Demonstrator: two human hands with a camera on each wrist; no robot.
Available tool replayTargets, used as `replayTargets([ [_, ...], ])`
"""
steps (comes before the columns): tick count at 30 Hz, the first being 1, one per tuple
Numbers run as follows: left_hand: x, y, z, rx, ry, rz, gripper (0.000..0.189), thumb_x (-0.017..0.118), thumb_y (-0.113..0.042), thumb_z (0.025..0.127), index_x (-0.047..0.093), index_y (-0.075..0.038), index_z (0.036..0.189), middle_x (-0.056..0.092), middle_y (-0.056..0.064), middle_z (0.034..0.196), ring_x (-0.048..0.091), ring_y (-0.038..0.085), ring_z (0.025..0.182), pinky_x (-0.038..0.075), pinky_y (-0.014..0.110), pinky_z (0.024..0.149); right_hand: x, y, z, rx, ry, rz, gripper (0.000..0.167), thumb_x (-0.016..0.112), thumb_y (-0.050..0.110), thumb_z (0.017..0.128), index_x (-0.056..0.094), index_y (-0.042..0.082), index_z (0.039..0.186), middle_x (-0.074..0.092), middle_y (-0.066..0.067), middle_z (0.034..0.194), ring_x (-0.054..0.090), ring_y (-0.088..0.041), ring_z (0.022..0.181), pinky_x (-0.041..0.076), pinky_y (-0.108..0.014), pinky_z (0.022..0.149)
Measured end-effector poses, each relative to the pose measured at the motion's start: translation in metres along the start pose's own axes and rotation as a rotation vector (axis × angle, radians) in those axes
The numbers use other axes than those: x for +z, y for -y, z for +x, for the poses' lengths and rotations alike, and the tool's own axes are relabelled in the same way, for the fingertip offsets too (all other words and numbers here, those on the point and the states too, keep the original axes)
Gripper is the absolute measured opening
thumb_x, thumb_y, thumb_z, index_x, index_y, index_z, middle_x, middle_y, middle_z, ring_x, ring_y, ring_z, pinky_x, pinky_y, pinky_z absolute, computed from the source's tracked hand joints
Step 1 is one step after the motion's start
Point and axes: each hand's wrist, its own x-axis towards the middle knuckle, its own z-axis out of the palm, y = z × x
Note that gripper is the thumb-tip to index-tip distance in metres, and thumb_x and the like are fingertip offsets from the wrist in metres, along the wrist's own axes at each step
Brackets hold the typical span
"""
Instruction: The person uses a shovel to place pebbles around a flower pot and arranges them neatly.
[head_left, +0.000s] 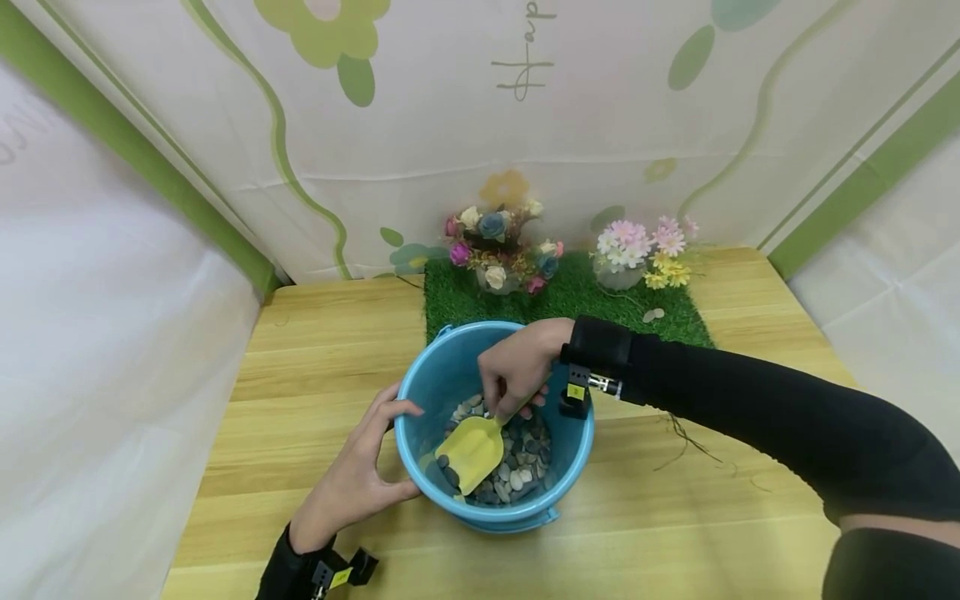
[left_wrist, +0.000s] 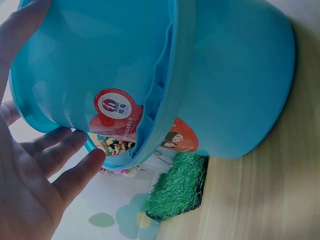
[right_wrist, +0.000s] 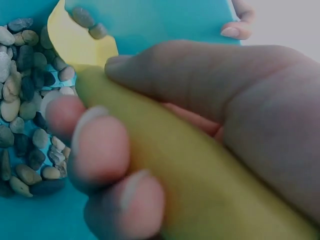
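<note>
A blue bucket (head_left: 426, 367) stands on the wooden table, with many grey, brown and white pebbles (head_left: 517, 471) over its bottom. Inside it, my right hand (head_left: 517, 371) grips a yellow shovel (head_left: 472, 450) by the handle. In the right wrist view the fingers wrap round that handle, and two pebbles (right_wrist: 84, 17) lie at the blade's far edge. My left hand (head_left: 367, 467) holds the bucket's left rim, fingertips over the edge and thumb against the outer wall. The left wrist view shows a red and white sticker (left_wrist: 115, 105) on the bucket.
Behind the bucket lies a green turf mat (head_left: 570, 292) bearing two flower arrangements, one of mixed roses (head_left: 495, 242) and one of pink and yellow blooms (head_left: 637, 254). Two small stones (head_left: 653, 315) rest on the mat. Thin dark strands (head_left: 686, 437) lie right of the bucket.
</note>
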Motion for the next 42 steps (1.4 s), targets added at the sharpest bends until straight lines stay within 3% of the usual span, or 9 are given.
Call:
replayTargets([
  [4,0.0,0.001,0.0,0.001,0.0,-0.003,0.077,0.092,-0.01,0.072,0.047,-0.01,0.134,0.028,0.011,0.16,0.037,0.035,0.139,0.052,0.044,0.098,-0.003,0.002,-0.006,-0.042,0.004,0.006,0.025,0.06,0.014,0.104,0.08,0.015,0.09,0.07,-0.005,0.075,0.058,-0.014,0.054,0.049,-0.024,0.053],
  [13,0.001,0.001,0.001,0.009,-0.001,0.003,0.072,0.091,-0.024,0.078,0.047,-0.01,0.134,0.028,0.011,0.16,0.037,0.035,0.14,0.051,0.048,0.098,-0.007,0.0,-0.033,-0.114,-0.029,0.073,0.023,0.059,0.016,0.105,0.077,0.011,0.119,0.072,-0.004,0.081,0.059,-0.014,0.057,0.053,-0.029,0.058],
  [24,0.001,0.001,0.002,0.008,0.001,0.005,0.07,0.089,-0.032,0.081,0.047,-0.012,0.134,0.03,0.011,0.159,0.037,0.035,0.139,0.051,0.05,0.098,-0.001,-0.007,-0.056,-0.161,-0.086,0.17,0.027,0.058,0.019,0.105,0.072,0.01,0.127,0.073,-0.007,0.085,0.059,-0.021,0.058,0.053,-0.03,0.057],
  [30,0.001,0.0,0.001,0.008,0.0,0.003,0.074,0.092,-0.021,0.076,0.048,-0.006,0.133,0.029,0.011,0.16,0.037,0.036,0.139,0.052,0.05,0.096,0.001,-0.008,-0.073,-0.194,-0.137,0.168,0.027,0.056,0.018,0.106,0.071,0.011,0.128,0.073,-0.012,0.087,0.058,-0.033,0.057,0.052,-0.031,0.056],
  [42,0.001,0.002,0.0,0.008,-0.009,0.0,0.071,0.086,-0.038,0.082,0.048,-0.009,0.134,0.026,0.011,0.161,0.034,0.037,0.141,0.052,0.051,0.097,0.012,-0.018,-0.124,-0.184,-0.285,0.187,0.028,0.056,0.016,0.107,0.07,0.016,0.131,0.072,-0.003,0.087,0.054,-0.023,0.054,0.053,-0.034,0.053],
])
